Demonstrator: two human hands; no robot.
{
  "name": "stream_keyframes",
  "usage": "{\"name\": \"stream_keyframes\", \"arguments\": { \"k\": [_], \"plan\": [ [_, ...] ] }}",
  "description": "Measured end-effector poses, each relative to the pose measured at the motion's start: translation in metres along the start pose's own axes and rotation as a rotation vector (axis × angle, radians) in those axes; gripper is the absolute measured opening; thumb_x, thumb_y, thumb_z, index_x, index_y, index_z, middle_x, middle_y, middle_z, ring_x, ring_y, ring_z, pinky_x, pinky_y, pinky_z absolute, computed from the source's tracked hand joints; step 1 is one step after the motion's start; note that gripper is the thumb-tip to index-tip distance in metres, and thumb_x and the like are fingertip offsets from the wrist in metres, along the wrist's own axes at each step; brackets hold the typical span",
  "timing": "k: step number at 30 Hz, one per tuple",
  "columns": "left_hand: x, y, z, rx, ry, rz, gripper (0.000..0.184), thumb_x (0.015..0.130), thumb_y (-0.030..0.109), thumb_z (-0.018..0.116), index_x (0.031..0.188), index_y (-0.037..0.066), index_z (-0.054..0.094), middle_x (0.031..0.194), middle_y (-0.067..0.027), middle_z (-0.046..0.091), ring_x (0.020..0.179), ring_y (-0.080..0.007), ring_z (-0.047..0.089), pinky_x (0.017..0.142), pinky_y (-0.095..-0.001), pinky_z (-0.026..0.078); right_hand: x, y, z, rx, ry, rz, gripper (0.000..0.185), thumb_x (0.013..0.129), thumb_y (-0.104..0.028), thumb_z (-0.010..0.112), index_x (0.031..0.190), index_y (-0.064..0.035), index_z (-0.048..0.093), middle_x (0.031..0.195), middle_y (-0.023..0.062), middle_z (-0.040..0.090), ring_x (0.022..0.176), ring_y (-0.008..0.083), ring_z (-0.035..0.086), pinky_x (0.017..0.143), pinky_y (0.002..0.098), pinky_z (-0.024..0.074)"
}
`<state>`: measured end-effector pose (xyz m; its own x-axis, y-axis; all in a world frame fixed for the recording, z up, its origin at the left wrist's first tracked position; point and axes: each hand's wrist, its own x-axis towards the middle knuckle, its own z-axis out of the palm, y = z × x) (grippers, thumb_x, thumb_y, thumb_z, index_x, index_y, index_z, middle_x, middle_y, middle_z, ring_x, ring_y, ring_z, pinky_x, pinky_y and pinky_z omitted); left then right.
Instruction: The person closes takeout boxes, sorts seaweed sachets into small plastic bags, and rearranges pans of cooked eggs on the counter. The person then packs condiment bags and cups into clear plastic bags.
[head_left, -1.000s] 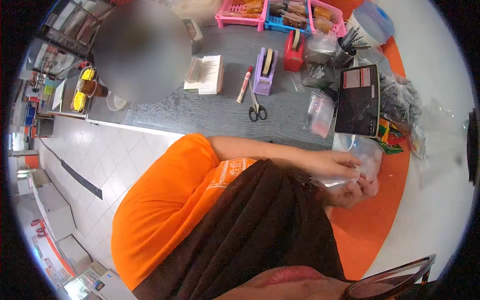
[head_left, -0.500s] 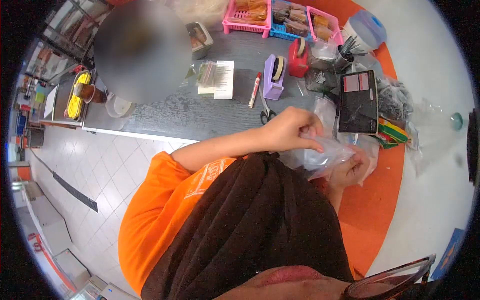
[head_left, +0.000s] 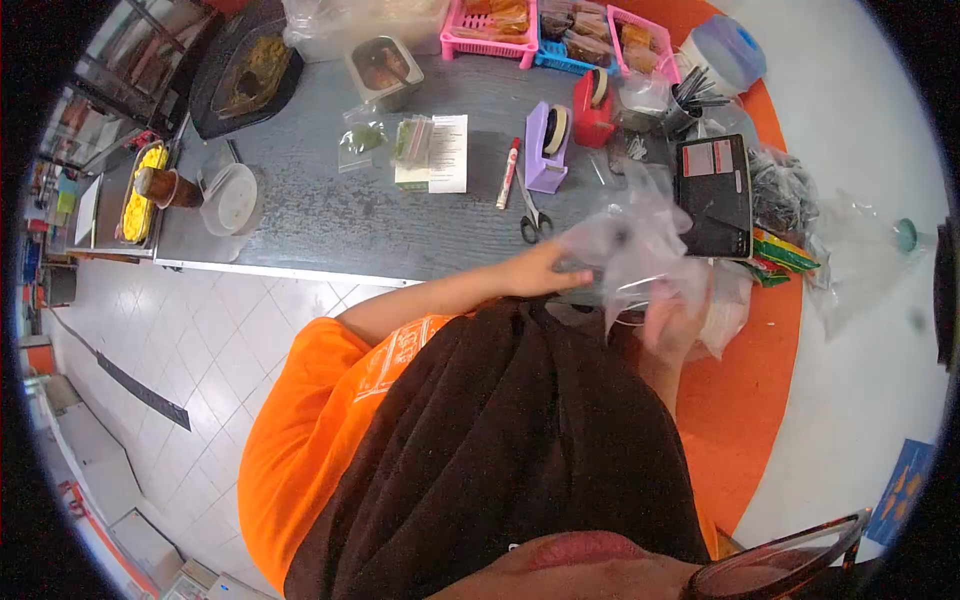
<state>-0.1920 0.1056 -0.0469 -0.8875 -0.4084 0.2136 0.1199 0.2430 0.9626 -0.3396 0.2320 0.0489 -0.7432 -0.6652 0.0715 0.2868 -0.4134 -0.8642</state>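
A thin translucent plastic bag [head_left: 640,235], crumpled and puffed up, hangs between my two hands. At its left edge, my left hand [head_left: 540,270] grips the film with the fingers partly hidden by it, the thumb stretched out below. Lower right, my right hand [head_left: 672,325] holds the bag from the other side, blurred and partly covered by plastic. Scissors [head_left: 535,222] with dark handles lie just beyond my left hand, near a red-and-white marker [head_left: 509,172] and a purple tape dispenser [head_left: 547,150]. A dark tablet-like device [head_left: 714,215] stands right behind the bag.
Farther back are a red tape dispenser [head_left: 594,108], a pink basket [head_left: 490,45] of packets and a metal container [head_left: 383,75]. A paper slip [head_left: 449,155] lies with small bags. To the left stand a brown drink cup [head_left: 168,188] and a round plastic tub [head_left: 235,200].
The bag has risen and puffed out above my hands. My left hand has shifted left, away from my right. The blurred round shape at upper left is gone, showing a black tray.
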Motion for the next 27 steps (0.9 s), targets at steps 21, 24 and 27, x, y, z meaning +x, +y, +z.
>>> {"name": "stream_keyframes", "arguments": {
  "k": [21,24,27],
  "plan": [
    [-0.002,0.085,-0.093,0.093,0.513,0.318,0.01,0.083,0.005,0.052,0.091,0.001,0.058,0.098,-0.0085,0.057,0.095,-0.0191,0.053,0.084,-0.0303,0.041,0.029,-0.011,-0.006,-0.858,-1.247,0.107,0.014,0.078,-0.008,0.063,0.09,-0.0024,0.061,0.084,0.0044,0.062,0.068,0.0115,0.055,0.064,0.025,0.0435],
    [0.001,0.114,-0.122,0.205,0.229,0.371,0.01,0.081,0.005,0.052,0.085,0.003,0.061,0.106,-0.012,0.058,0.101,-0.025,0.053,0.087,-0.0372,0.04,0.044,0.002,0.019,-0.93,-0.654,-0.193,0.034,0.072,-0.013,0.07,0.104,-0.0055,0.061,0.1,0.008,0.062,0.078,0.0158,0.057,0.07,0.0273,0.0443],
    [0.01,0.154,-0.134,0.289,-0.201,0.524,0.013,0.082,0.009,0.051,0.078,0.004,0.063,0.109,-0.0135,0.058,0.102,-0.0272,0.053,0.087,-0.0414,0.04,0.064,0.003,0.075,-0.889,-0.699,-0.539,0.048,0.069,-0.016,0.074,0.112,-0.006,0.056,0.111,0.0084,0.057,0.088,0.0184,0.055,0.083,0.0292,0.0404]
  ]
}}
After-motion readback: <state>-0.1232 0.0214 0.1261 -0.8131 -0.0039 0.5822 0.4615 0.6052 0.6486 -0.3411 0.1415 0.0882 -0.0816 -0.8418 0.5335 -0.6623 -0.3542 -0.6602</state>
